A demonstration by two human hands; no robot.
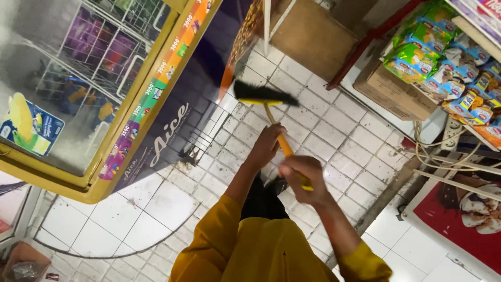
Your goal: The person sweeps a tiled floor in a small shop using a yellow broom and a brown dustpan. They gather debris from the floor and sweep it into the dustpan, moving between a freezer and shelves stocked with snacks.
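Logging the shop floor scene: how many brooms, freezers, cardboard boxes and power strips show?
Brooms: 1, held by the left hand and right hand
Freezers: 1
Cardboard boxes: 1
Power strips: 1
Total: 4

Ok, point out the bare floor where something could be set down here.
Free: the large white tiles beside the freezer, and small tiles between broom head and cardboard box. Crowded: right side, with cables and snack shelves.

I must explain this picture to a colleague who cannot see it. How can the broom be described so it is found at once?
Start at the big yellow-framed freezer chest on the left. On the white tiled floor beside its dark front panel, both hands, the left hand and the right hand, grip a yellow handle. The broom alone has black bristles on a yellow head.
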